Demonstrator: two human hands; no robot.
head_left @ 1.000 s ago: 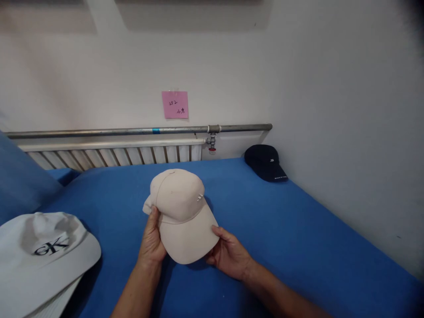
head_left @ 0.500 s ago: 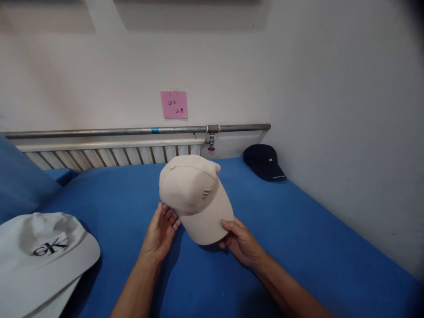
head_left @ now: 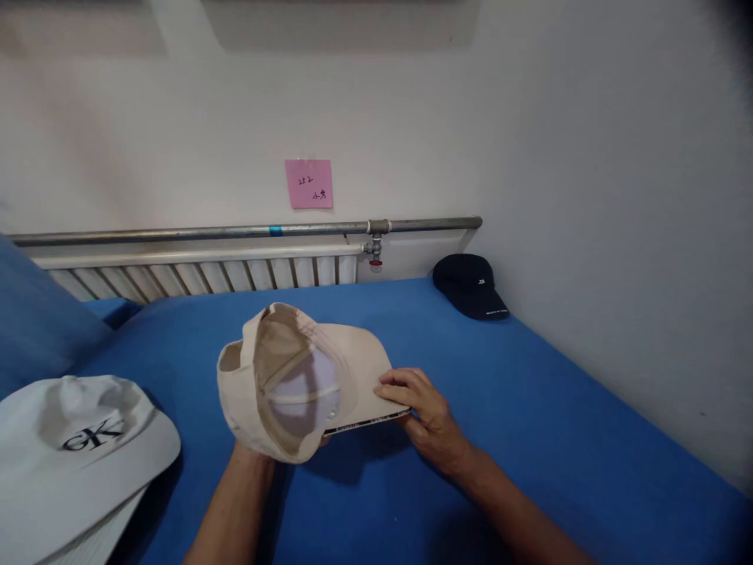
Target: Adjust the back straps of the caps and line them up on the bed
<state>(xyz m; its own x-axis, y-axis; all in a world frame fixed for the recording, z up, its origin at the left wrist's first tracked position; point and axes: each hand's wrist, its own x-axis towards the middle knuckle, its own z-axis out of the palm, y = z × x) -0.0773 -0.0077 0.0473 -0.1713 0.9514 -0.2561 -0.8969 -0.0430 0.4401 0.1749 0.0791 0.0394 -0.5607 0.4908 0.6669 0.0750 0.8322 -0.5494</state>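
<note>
A beige baseball cap (head_left: 358, 369) is held above the blue surface (head_left: 506, 439), its hollow inside facing me and its brim pointing right. My right hand (head_left: 427, 412) pinches the brim's outer edge, fingers on the upper face and thumb below. Under the crown is my left hand (head_left: 256, 453), mostly hidden behind the cap; only the wrist and a bit of fingertip show, so its grip cannot be made out. Dark lettering runs along the brim's near edge.
White caps (head_left: 76, 463) with a black CK logo on top lie at the left. A black cap (head_left: 467, 286) rests in the far right corner by the wall. Behind the surface run a radiator (head_left: 223, 275) and a metal pipe (head_left: 205, 234). A pink note (head_left: 309, 184) hangs above.
The beige cap has been turned over, from its outside with the embroidered logo to its open inside, and shifted slightly left. My left hand has gone behind the crown.
</note>
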